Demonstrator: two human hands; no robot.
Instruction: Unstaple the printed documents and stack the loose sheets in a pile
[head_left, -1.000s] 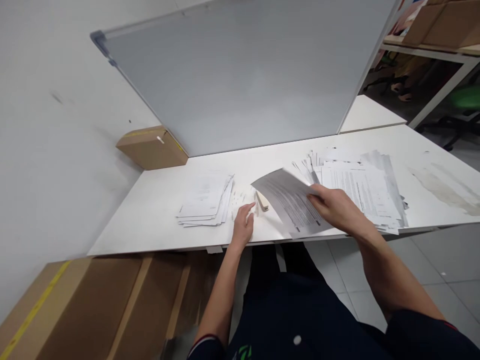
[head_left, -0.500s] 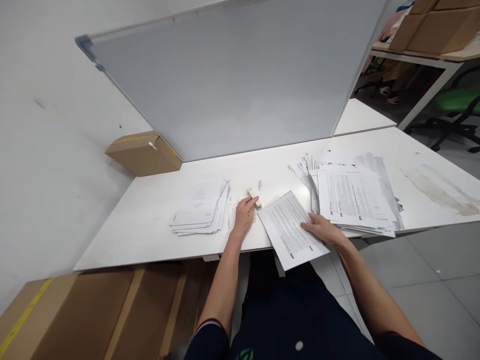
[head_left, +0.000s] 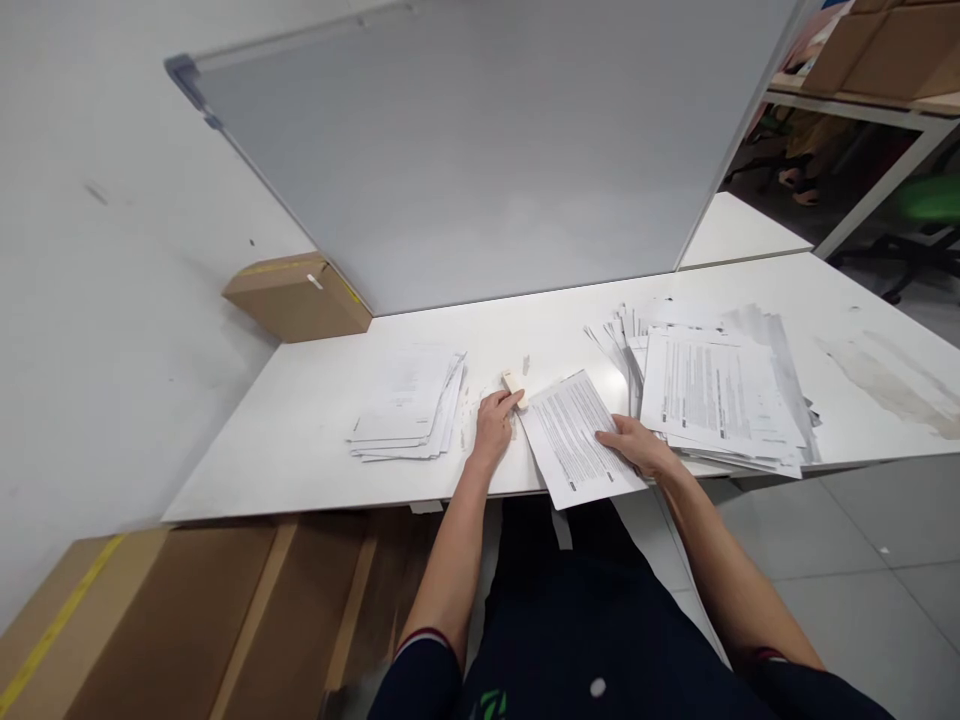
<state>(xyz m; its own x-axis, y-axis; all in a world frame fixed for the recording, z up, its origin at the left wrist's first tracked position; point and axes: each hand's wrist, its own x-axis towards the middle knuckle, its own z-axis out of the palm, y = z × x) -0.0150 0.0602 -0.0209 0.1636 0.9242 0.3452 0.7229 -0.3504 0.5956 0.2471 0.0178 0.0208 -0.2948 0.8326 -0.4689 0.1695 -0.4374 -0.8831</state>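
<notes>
My left hand (head_left: pixel 495 428) rests on a small cream stapler (head_left: pixel 514 386) on the white table, its fingers closed over the near end. Beside it, the upper left corner of some printed sheets (head_left: pixel 581 445) meets the stapler; whether the corner is inside its jaw I cannot tell. My right hand (head_left: pixel 636 445) grips these sheets by their right edge, thumb on top and fingers underneath. The sheets tilt over the table's front edge. A neat pile of papers (head_left: pixel 397 400) lies left of my left hand. Right of my right hand spreads a larger, looser paper pile (head_left: pixel 720 390).
A whiteboard (head_left: pixel 480 160) leans at the back of the table (head_left: pixel 300 420). A cardboard box (head_left: pixel 300 300) sits in the left corner by the wall. Large cartons (head_left: pixel 202 610) stand below the front left edge. A green chair (head_left: pixel 926 200) and a person's feet appear far right.
The sheets have shifted slightly up and left, their corner closer to the stapler, with my right hand following. My left hand stays on the stapler. The camera view has moved slightly.
</notes>
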